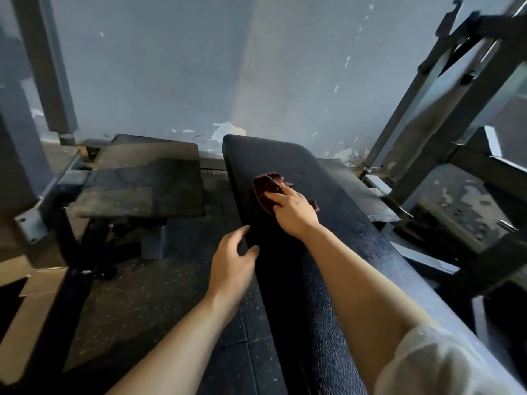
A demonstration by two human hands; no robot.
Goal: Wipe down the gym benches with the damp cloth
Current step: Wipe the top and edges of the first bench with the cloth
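Head view: right hand (293, 213) presses cloth (266, 186) near bench (328, 252) left edge.

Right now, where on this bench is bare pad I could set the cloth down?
The bench pad is bare beyond the cloth up to its far end by the wall, and nearer, alongside the right forearm. The middle is crowded: right hand presses the cloth, left hand touches the pad's left edge.
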